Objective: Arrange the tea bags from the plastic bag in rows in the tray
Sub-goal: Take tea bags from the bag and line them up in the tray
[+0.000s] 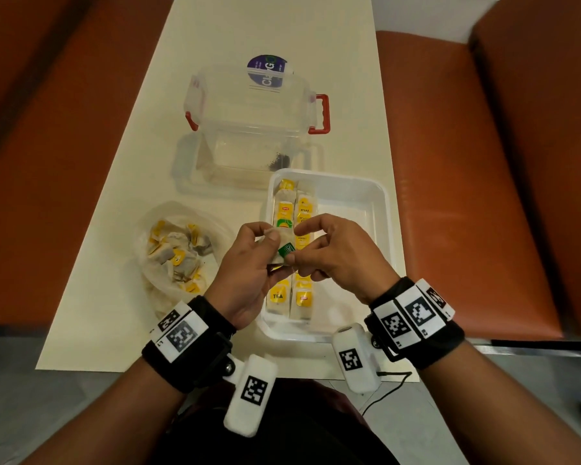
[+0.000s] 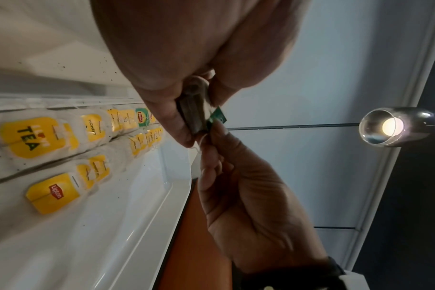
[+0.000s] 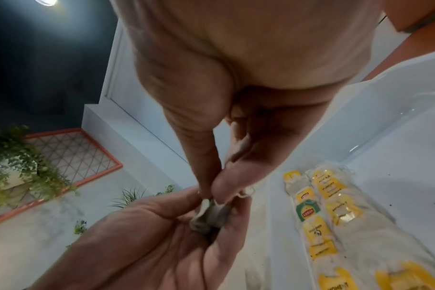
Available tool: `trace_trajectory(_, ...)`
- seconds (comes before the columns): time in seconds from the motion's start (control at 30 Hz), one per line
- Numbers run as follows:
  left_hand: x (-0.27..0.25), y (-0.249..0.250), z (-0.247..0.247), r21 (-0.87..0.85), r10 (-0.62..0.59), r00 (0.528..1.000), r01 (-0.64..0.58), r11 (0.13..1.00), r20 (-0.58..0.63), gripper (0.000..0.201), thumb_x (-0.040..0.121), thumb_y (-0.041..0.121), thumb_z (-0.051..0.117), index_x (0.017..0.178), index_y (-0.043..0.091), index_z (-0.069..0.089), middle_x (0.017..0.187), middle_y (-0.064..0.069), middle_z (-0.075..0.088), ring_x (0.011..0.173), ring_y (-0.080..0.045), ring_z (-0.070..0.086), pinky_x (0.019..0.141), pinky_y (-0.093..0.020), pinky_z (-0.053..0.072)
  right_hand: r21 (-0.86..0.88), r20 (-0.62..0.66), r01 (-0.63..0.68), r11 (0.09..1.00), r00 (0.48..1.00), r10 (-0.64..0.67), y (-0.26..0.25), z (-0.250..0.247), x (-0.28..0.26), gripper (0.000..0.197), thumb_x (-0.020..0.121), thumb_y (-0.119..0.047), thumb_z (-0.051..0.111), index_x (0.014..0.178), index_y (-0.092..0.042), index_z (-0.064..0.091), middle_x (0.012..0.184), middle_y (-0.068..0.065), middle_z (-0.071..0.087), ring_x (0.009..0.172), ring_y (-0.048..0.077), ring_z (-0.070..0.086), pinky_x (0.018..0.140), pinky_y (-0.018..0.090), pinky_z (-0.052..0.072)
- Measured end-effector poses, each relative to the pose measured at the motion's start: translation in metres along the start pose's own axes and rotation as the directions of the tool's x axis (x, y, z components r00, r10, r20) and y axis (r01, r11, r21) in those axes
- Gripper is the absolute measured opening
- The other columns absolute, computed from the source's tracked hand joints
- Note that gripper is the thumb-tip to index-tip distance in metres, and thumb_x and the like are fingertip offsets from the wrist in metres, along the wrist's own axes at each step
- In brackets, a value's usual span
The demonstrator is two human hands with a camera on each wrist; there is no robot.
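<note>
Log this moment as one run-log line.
left hand: holds tea bag | right hand: pinches its green tag | tray: two rows laid

Hidden and cut-off parts

The middle of the 2 tea bag rows (image 1: 291,245) in the white tray (image 1: 359,196) is covered by both hands in the head view. The held tea bag (image 3: 210,214) is largely enclosed by fingers; its green tag (image 1: 286,249) print is cut short. The far labels are blurred in the left wrist view.
</note>
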State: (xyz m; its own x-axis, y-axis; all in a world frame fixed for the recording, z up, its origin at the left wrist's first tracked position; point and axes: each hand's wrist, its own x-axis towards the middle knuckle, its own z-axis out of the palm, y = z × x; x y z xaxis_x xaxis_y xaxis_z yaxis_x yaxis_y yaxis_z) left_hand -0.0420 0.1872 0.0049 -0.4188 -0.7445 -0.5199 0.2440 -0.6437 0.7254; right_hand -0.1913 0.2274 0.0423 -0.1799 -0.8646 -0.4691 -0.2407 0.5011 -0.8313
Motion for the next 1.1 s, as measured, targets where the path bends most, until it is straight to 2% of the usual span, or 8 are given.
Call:
trace_trajectory(0.2,0.001,-0.002,0.001,-0.063,-0.034,0.999,0.033,0.997,-0.024,0.01,0.105,0.016,0.049,0.112,0.01,0.05,0.107,-0.013,0.074,0.091,-0.026,0.074,0.075,-0.034,0.062,-0.036,-0.07,-0.024,0.999,0.997,0.021,0.007,-0.001,0.005,0.017,0.077,-0.016,0.085,0.084,-0.011,0.071,0.068,0.007,0.073,0.06,0.015,0.067,0.058,0.027,0.049)
trace_trajectory(0.37,0.003,0.0,-0.001,-0.105,-0.086,0.995,0.081,0.991,-0.046,0.008,0.105,0.018,0.048,0.106,0.011,0.05,0.115,-0.019,0.069,0.091,-0.029,0.072,0.079,-0.045,0.061,-0.046,-0.093,0.007,0.999,0.996,-0.011,0.008,-0.005,0.006,0.013,0.077,-0.017,0.084,0.077,-0.017,0.071,0.068,0.002,0.07,0.064,0.013,0.065,0.062,0.028,0.049)
trace_trajectory(0.57,0.006,0.003,-0.004,-0.155,-0.107,0.993,0.1,0.983,-0.041,0.005,0.104,0.012,0.046,0.102,0.014,0.049,0.12,-0.022,0.066,0.094,-0.032,0.068,0.074,-0.047,0.061,0.064,-0.06,0.018,0.998,0.998,-0.015,0.004,-0.013,0.001,0.013,0.079,-0.006,0.08,0.081,-0.011,0.068,0.079,0.014,0.073,0.067,0.013,0.066,0.058,0.024,0.049)
trace_trajectory(0.73,0.009,0.004,-0.003,-0.096,-0.136,0.991,0.137,0.986,0.012,0.022,0.103,0.008,0.045,0.115,0.02,0.059,0.119,-0.017,0.067,0.092,-0.028,0.068,0.079,-0.049,0.06,0.145,0.01,0.004,0.989,1.0,-0.006,0.002,-0.019,0.0,0.016,0.08,-0.004,0.08,0.087,-0.012,0.069,0.073,0.005,0.069,0.064,0.013,0.065,0.055,0.02,0.048)
trace_trajectory(0.83,0.01,0.005,0.0,-0.112,-0.181,0.982,0.187,0.976,0.062,0.023,0.103,0.009,0.044,0.11,0.018,0.064,0.115,-0.014,0.068,0.092,-0.027,0.067,0.073,-0.044,0.062,0.152,0.049,-0.005,0.988,0.999,-0.002,0.001,-0.024,0.0,0.019,0.08,-0.007,0.081,0.096,-0.014,0.072,0.076,0.003,0.072,0.066,0.011,0.066,0.059,0.022,0.049)
trace_trajectory(0.93,0.01,0.008,0.003,-0.066,-0.203,0.971,0.212,0.975,0.129,0.02,0.102,0.019,0.047,0.104,0.018,0.067,0.103,-0.009,0.068,0.078,-0.018,0.065,0.065,-0.034,0.058,0.12,0.056,0.011,0.993,0.998,-0.018,-0.001,-0.031,0.0,0.014,0.081,-0.01,0.08,0.092,-0.016,0.073,0.074,-0.001,0.071,0.066,0.008,0.064,0.061,0.022,0.048)
trace_trajectory(1.03,0.01,0.008,0.006,0.148,-0.176,0.965,0.149,0.978,0.193,0.028,0.091,0.046,0.058,0.101,0.023,0.072,0.082,0.0,0.063,0.062,-0.01,0.054,0.058,-0.027,0.049,0.106,0.042,0.013,0.994,0.999,-0.018,-0.001,-0.041,0.004,0.014,0.079,-0.008,0.082,0.089,-0.013,0.072,0.068,-0.002,0.069,0.063,0.008,0.063,0.058,0.02,0.047)
trace_trajectory(1.1,0.011,0.006,0.009,0.286,-0.109,0.973,0.047,0.957,0.204,0.025,0.085,0.044,0.065,0.097,0.023,0.071,0.078,0.002,0.061,0.062,-0.009,0.051,0.054,-0.023,0.044,0.092,0.036,0.016,0.996,0.999,-0.019,0.0,-0.048,0.008,0.015,0.078,-0.007,0.083,0.088,-0.011,0.072,0.068,0.0,0.069,0.062,0.009,0.062,0.057,0.021,0.046)
